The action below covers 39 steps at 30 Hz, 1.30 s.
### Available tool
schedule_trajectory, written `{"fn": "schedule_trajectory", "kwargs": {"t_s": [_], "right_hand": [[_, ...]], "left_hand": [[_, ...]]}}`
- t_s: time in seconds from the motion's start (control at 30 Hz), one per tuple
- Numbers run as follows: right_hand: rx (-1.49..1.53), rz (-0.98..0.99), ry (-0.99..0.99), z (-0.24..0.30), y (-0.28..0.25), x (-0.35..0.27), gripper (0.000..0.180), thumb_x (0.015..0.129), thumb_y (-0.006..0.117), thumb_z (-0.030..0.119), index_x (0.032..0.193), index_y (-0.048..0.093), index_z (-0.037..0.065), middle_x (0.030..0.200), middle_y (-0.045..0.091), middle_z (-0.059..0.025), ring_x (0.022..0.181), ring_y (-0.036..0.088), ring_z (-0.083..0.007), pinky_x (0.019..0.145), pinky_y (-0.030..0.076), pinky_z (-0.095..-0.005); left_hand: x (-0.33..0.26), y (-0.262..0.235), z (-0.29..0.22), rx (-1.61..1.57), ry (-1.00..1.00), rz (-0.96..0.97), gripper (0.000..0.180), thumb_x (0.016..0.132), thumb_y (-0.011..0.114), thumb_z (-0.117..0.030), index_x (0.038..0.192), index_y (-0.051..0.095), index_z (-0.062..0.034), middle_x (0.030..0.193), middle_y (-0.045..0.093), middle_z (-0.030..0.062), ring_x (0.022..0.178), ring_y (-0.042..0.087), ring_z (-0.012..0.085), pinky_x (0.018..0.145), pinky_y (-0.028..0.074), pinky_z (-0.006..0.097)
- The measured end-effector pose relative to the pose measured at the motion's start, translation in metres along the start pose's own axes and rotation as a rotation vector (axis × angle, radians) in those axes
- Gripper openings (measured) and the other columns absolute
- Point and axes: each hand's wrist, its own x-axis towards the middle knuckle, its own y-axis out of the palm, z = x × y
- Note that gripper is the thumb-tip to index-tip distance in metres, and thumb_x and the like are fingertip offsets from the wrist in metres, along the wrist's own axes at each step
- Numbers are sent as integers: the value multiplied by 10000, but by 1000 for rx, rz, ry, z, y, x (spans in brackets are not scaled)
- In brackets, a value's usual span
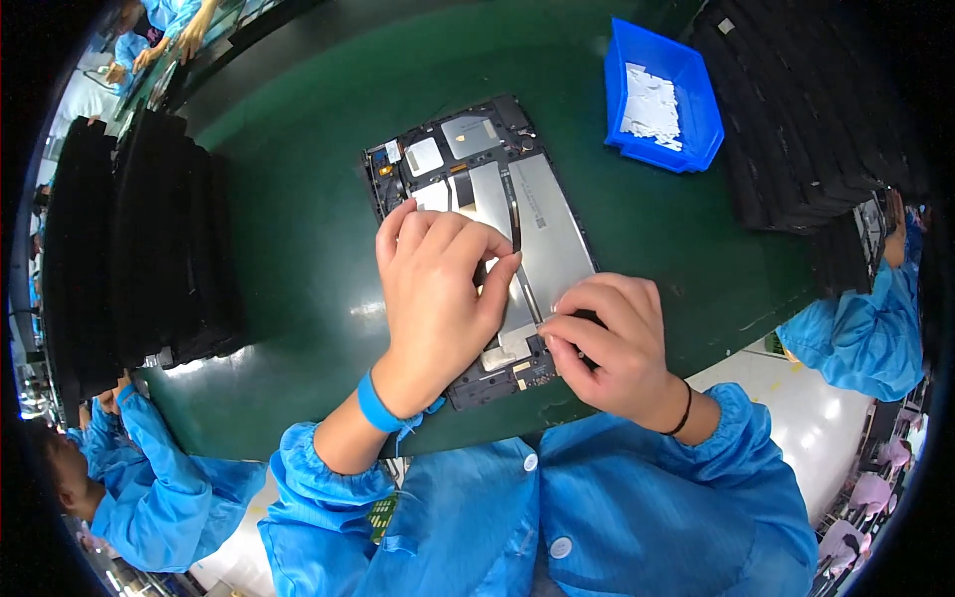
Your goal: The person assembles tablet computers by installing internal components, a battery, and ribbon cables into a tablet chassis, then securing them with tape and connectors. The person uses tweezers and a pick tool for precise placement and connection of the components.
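Note:
An opened tablet (537, 214) lies back-side up on the green table (298, 229), its silver plates and circuit parts showing. My left hand (438, 289) rests on its middle, thumb and forefinger pinched together near a black strip that runs down the device. My right hand (607, 343) sits at the tablet's near right edge, fingers curled and pinching something small and pale; what it is cannot be told. A blue band is on my left wrist, a black band on my right.
A blue bin (665, 95) with white sheets stands at the back right. Stacks of black trays rise at the left (129, 249) and at the right (816, 119). People in blue coats work at the left (129, 478) and right (865, 328).

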Motion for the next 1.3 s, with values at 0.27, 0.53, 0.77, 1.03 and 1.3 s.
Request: {"fn": "schedule_trajectory", "kwargs": {"t_s": [0.27, 0.53, 0.77, 1.03, 1.3], "right_hand": [[-144, 132, -171, 3, -8, -2, 114, 779, 666, 155, 867, 663, 84, 1166, 639, -36, 1154, 548, -244, 897, 397, -382], [-209, 282, -126, 1, -8, 18, 381, 766, 688, 216, 1080, 559, 43, 1227, 591, -85, 1212, 480, -321, 1003, 365, -475], [64, 251, 79, -34, -11, 34, 466, 856, 591, 210, 1250, 495, -18, 1356, 487, -160, 1309, 384, -339, 1060, 268, -482], [301, 225, 395, -62, 11, 27, 571, 905, 523, 140, 1426, 346, -14, 1488, 344, -197, 1406, 276, -312, 1134, 197, -403], [1001, 4, 541, 21, -22, 134, 611, 866, 511, 85, 1444, 329, 4, 1286, 539, -176, 1121, 562, -210, 983, 422, -302]], "left_hand": [[0, -4, -5, 14, 0, -1, 109, 714, 733, -118, 742, 629, -103, 763, 580, 39, 859, 539, 259, 1009, 329, 451], [1, -4, 1, -32, -68, 41, 381, 729, 708, -136, 1084, 592, -60, 963, 600, 87, 977, 530, 279, 1028, 310, 441], [-43, 3, 41, -14, -441, 0, 673, 960, 457, -330, 1400, 267, 144, 1467, 234, 354, 1414, 156, 448, 1149, 63, 515], [-37, -5, 48, -189, -392, -99, 591, 989, 408, -350, 1365, 376, 105, 1405, 413, 276, 1363, 333, 368, 1143, 158, 488], [-18, -13, 75, -1196, -600, -349, 495, 1045, 313, -327, 1350, 454, 37, 1332, 528, 166, 1246, 477, 238, 1078, 314, 310]]}}
